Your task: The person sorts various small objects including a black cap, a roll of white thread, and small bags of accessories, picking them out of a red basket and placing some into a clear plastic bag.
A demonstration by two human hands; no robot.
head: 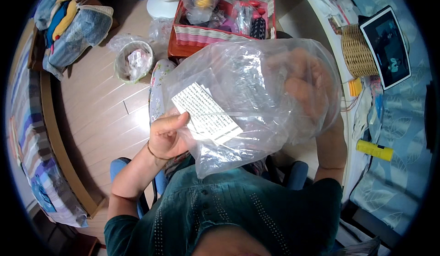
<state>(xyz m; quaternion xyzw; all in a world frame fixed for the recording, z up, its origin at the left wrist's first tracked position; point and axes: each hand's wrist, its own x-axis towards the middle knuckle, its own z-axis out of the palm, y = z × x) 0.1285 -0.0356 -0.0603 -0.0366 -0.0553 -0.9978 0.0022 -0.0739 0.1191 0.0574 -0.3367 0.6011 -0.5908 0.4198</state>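
Note:
A large clear plastic bag (254,84) spreads across the space before my chest. My left hand (170,132) grips its lower left side, thumb on top, beside a stack of white printed cards (206,113). The cards show at the bag's left part; whether they lie inside it or are pinched against it, I cannot tell. Behind or within the clear film at the bag's right end is my right hand (307,80), its fingers bent. The film blurs it, so its exact hold is unclear.
A pink and white woven basket (206,36) of small packaged items stands ahead. A lined waste bin (134,61) is on the floor to the left. On the right are a tablet (386,48) against a wicker basket (357,51) and a yellow cylinder (374,150). Chair armrests flank me.

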